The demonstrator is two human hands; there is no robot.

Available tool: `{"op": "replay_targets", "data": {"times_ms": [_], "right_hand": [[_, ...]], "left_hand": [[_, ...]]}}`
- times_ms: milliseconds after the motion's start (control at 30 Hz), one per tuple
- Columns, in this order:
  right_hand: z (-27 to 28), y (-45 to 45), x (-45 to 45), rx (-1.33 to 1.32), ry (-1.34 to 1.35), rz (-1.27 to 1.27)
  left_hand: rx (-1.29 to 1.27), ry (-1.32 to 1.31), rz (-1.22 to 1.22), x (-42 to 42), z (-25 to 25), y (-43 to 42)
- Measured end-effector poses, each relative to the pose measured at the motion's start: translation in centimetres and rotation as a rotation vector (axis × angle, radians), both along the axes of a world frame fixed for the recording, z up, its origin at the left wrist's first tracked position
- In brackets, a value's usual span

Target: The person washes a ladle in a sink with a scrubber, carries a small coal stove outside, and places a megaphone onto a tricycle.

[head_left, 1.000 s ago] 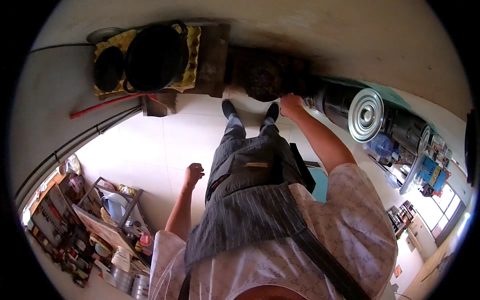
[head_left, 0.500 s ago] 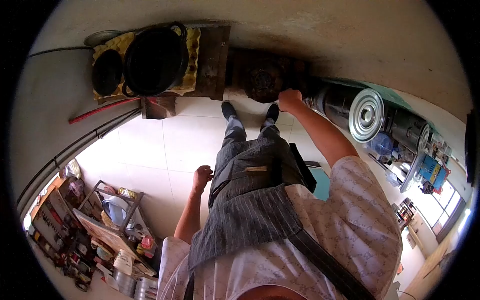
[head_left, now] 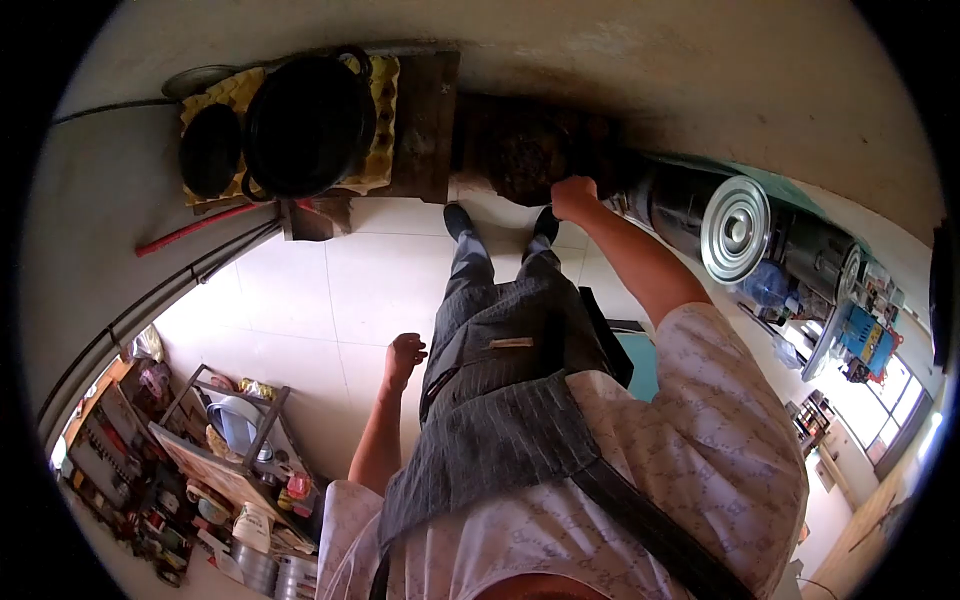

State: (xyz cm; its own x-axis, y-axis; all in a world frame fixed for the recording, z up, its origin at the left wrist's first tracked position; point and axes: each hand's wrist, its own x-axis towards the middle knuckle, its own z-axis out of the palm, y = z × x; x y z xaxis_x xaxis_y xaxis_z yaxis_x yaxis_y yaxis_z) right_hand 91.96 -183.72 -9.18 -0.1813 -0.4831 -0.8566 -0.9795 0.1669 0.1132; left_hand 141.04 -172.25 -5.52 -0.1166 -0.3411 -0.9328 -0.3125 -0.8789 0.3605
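Observation:
My right hand (head_left: 575, 198) is closed at the front edge of a dark, sooty stove (head_left: 525, 165), near its burner. Whatever its fingers grip there is hidden by the hand and the shadow. Over the tiled floor, beside my apron (head_left: 500, 420), hangs my left hand (head_left: 404, 356), its fingers loosely bent and a little apart, with nothing visible in it. A large black two-handled pan (head_left: 308, 128) and a smaller black pan (head_left: 210, 150) rest on yellow egg trays (head_left: 380, 150) to the left of the stove.
A tall metal pot with a ringed lid (head_left: 736, 230) stands right of the stove. A red pole (head_left: 195, 230) lies below the pans. Behind me on the left is a wooden table frame (head_left: 265, 430) with containers. A blue box (head_left: 868, 335) is at far right.
My right hand stays at the stove's front edge, shifting slightly left. The fingers of my left hand have loosened a little. The pans and pot have not moved.

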Motion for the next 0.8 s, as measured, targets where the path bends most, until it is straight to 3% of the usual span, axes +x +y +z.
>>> {"op": "replay_targets", "data": {"times_ms": [167,267,400,633,800], "right_hand": [[-2.4,-1.4,0.7,0.020,-0.043,0.154],[-1.2,-1.4,0.6,-0.015,-0.040,0.095],[5.1,-0.5,-0.2,-0.051,-0.013,0.127],[17.2,2.9,-5.5,-0.150,-0.009,-0.078],[18.2,3.6,-9.4,-0.366,-0.004,-0.092]], "left_hand": [[0.016,-0.050,-0.022,0.7,0.6,0.0],[0.010,-0.044,-0.006,1.7,-0.1,-0.1],[0.037,-0.021,-0.042,2.4,-2.2,-1.0],[0.015,0.053,-0.155,0.5,-5.5,-4.3],[-0.115,0.080,-0.331,-2.3,-5.5,-5.8]]}}
